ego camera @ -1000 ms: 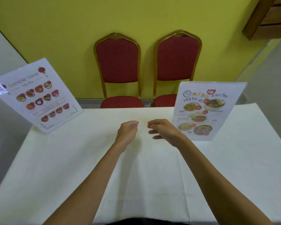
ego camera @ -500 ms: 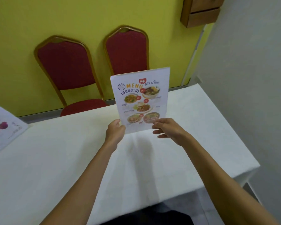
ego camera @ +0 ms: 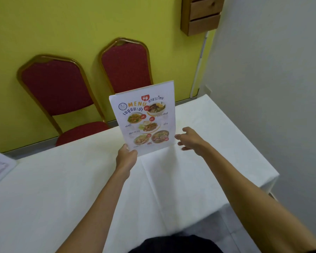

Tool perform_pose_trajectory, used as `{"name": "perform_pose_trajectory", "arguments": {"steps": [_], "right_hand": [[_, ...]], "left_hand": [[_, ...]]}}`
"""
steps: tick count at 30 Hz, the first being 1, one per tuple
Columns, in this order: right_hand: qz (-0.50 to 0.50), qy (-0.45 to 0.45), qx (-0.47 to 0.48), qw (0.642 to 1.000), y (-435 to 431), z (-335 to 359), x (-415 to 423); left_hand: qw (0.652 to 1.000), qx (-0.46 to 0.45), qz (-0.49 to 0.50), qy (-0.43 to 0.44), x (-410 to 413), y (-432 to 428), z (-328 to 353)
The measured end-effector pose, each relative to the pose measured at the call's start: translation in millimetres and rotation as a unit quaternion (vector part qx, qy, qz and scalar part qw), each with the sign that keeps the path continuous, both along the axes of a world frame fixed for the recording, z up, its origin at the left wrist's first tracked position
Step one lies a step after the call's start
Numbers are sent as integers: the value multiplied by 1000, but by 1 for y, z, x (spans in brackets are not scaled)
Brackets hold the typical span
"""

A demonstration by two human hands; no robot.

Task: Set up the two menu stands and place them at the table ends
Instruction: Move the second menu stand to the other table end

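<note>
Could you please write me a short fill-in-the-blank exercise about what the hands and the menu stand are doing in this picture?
1. The left hand grips the Thai menu stand at its bottom ____ corner.
2. The right hand hovers open beside the stand's ____ edge, not gripping it.
3. Behind the white tablecloth, two red chairs stand against a ____ wall.

Missing words: left; right; yellow

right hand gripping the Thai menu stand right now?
No. The right hand is open beside the menu stand, fingers spread and off it; only the left hand holds its lower corner.
</note>
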State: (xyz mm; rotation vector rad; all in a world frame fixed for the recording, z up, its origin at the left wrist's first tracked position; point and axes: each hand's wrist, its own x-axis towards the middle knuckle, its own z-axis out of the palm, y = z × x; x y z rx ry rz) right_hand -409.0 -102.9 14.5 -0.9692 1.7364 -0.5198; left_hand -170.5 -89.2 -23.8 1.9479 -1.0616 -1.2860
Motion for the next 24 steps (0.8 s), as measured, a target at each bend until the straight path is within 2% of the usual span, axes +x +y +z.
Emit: {"name": "perform_pose_trajectory", "arguments": {"steps": [3, 13, 24], "right_hand": [[12, 24, 10, 1000, -4, -1, 12], [-2, 14, 3, 1000, -5, -10, 32], [8, 64, -26, 998, 8, -26, 36]], "left_hand": [[1000, 9, -4, 10, 3, 1, -3], [998, 19, -32, 47, 11, 7, -13], [999, 16, -18, 36, 5, 10, -18]]}}
